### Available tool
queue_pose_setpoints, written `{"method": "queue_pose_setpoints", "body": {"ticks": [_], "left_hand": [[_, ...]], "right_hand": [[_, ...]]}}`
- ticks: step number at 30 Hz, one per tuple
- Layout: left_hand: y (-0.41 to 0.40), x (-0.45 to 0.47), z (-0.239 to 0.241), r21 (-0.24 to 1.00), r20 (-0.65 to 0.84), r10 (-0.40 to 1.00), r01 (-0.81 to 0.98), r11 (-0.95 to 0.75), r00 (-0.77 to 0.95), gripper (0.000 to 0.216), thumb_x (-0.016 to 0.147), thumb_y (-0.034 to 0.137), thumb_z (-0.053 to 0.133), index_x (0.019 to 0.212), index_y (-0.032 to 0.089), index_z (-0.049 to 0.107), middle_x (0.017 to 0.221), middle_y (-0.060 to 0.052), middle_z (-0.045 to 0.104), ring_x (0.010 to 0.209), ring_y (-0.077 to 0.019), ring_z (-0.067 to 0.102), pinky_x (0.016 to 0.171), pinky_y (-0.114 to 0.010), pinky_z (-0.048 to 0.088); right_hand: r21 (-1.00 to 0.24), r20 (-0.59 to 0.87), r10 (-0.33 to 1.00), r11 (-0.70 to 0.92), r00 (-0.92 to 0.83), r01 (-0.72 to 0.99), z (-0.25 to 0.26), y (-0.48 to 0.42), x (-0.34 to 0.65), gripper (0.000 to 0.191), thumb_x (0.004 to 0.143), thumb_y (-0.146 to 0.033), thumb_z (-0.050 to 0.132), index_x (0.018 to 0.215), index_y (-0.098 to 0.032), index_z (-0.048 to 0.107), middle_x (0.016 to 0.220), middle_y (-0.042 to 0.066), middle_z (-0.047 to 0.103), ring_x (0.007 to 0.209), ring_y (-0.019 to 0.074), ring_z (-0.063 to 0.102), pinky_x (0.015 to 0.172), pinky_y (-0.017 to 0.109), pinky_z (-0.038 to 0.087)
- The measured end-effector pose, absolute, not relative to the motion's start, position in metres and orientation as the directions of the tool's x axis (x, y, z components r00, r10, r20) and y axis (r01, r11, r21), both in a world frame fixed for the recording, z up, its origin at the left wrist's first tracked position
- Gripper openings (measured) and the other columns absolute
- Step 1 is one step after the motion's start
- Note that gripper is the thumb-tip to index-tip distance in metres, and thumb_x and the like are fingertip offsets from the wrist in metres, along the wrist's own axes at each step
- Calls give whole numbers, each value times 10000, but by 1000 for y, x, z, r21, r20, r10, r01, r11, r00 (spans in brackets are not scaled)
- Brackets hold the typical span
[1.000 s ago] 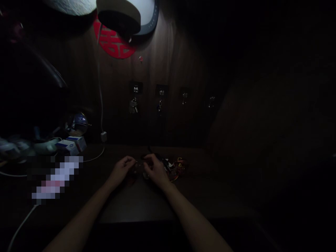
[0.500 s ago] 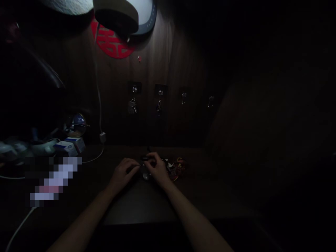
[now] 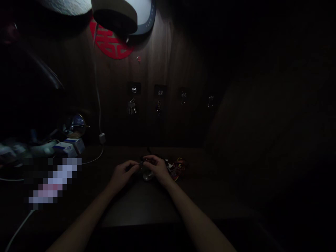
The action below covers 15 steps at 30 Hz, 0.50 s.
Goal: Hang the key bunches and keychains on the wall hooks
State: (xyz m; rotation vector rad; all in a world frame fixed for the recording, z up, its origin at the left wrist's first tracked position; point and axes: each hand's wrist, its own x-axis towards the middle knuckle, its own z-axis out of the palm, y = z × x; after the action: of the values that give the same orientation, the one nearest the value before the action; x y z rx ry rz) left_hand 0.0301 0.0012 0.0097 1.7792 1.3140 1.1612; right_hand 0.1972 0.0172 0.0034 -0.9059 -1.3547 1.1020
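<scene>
My left hand (image 3: 123, 174) and right hand (image 3: 157, 168) are together, fingertips meeting over something too dark to name; colored cords (image 3: 177, 168) lie at three o'clock.

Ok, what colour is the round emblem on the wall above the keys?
Red. The round emblem shows best in the head view.

Centre: a small round object (image 3: 146, 176) lies on the desk (image 3: 139, 206), under and between the left hand (image 3: 123, 174) and the right hand (image 3: 157, 168).
Right: a tangle of cords (image 3: 178, 168) lies on the desk, just beside the right hand.
Left: two boxes (image 3: 68, 148) sit on the desk, well apart from the hands.
Behind: a wall panel (image 3: 168, 70) rises beyond the desk, carrying a row of four hooks (image 3: 159, 92); keys (image 3: 131, 107) hang from the leftmost.
Above: a lamp (image 3: 115, 14) hangs before the panel, over the hooks.
</scene>
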Motion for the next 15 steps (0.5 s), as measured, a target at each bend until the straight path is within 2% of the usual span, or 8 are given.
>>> {"method": "queue_pose_setpoints", "body": {"ticks": [7,15], "left_hand": [[7,27,9,875,322,942,349,-335,97,277,754,444,522,812,223,680,848,1,713,831,-183,641,761,-263,479],[25,13,0,909,301,946,335,-246,-122,398,763,532,447,848,198,646,747,-21,702,790,-205,644,748,-302,476]], "right_hand": [[-957,283,956,276,-75,-91,9,13,198,230,618,-391,719,763,-217,682,792,-7,687,784,173,624,747,296,474],[-950,225,974,224,24,-218,18,18,205,258,614,-403,730,746,-202,638,818,22,715,678,163,639,592,259,480]]}}
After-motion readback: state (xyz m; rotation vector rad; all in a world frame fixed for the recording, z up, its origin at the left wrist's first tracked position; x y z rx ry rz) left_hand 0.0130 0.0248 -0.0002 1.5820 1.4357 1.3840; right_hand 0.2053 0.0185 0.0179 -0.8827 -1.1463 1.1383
